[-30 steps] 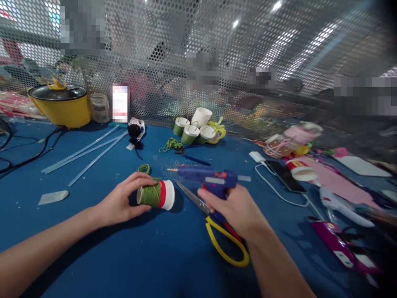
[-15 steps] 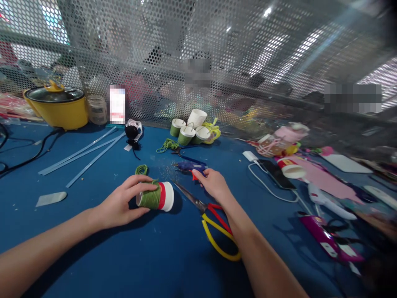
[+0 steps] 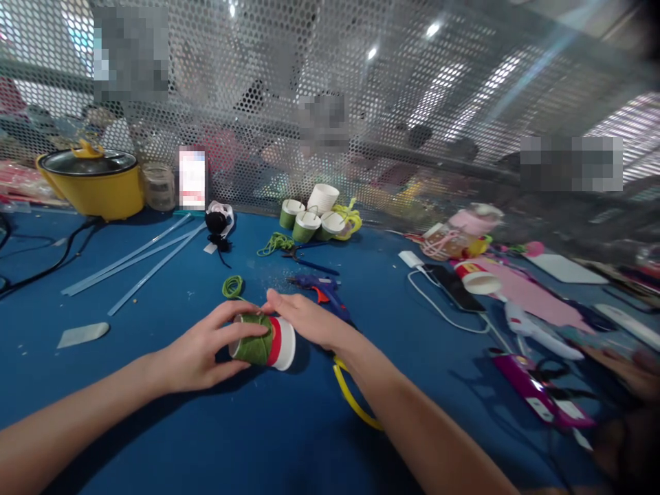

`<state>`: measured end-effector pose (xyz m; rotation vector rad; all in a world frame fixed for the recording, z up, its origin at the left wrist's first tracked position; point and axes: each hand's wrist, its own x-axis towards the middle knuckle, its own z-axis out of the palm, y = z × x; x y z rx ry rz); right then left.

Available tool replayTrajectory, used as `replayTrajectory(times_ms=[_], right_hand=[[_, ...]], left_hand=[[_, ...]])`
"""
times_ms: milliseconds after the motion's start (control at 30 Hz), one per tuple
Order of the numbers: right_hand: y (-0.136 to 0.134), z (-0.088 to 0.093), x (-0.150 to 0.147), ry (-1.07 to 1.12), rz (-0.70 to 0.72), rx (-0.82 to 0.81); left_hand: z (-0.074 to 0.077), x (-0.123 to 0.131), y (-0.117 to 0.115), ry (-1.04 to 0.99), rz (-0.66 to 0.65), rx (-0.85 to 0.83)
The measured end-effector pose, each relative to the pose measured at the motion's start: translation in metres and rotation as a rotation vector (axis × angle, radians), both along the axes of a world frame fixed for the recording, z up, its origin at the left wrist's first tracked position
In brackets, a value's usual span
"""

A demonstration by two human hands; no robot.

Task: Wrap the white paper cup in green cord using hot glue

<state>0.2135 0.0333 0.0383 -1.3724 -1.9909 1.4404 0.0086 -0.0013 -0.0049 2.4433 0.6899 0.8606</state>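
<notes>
So I'm using the blue glue gun [image 3: 318, 282] as my landmark here, and the cup being worked on, a yarn-wrapped paper cup [image 3: 259, 352], is tipped on its side to the left of that gun and a bit nearer the wearer. Left hand [image 3: 199, 352] has it clamped, thumb below and fingers over the green wrap. Right hand [image 3: 309, 320] reaches in from the gun's near side, fingertips at the cup's upper side by the red band; can't tell if they're pinching the strand or just pressing it. My guess is this is the winding/sticking step, green yarn getting laid onto the wall, and the next move calls for steady tension and a snug press against the last row. Texture-wise, the wrap looks soft and matte, while the bare end is smooth white paper, round and slightly flared. A loopy green yarn coil [image 3: 232, 287] sits left of the gun on the blue table [image 3: 206, 443]. Beyond the gun there are three green-wrapped cups [image 3: 306, 227] by a ribbed stack of white paper cups [image 3: 323, 199]. Nearer than the gun, a curved yellow scissors handle [image 3: 353, 402] pokes out from under the right forearm.
</notes>
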Motion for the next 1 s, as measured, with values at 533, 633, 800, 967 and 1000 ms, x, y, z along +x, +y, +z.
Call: replayTrajectory(times_ms=[533,633,800,967,1000], right_hand=[[-0.001,-0.003,-0.004,0.359,-0.29,0.079],[0.001,-0.002,-0.002,0.372,-0.322,0.144],[0.003,-0.005,0.002,0.324,-0.332,0.194],[0.004,-0.009,0.002,0.234,-0.307,0.237],[0.004,-0.009,0.001,0.213,-0.295,0.249]], left_hand=[[0.0,0.0,0.0,-0.086,0.04,-0.256],[0.001,0.001,0.001,-0.128,0.061,-0.351],[0.0,0.002,0.001,-0.134,0.059,-0.461],[0.003,0.002,0.0,-0.102,0.044,-0.416],[0.004,0.001,0.0,-0.087,0.042,-0.383]])
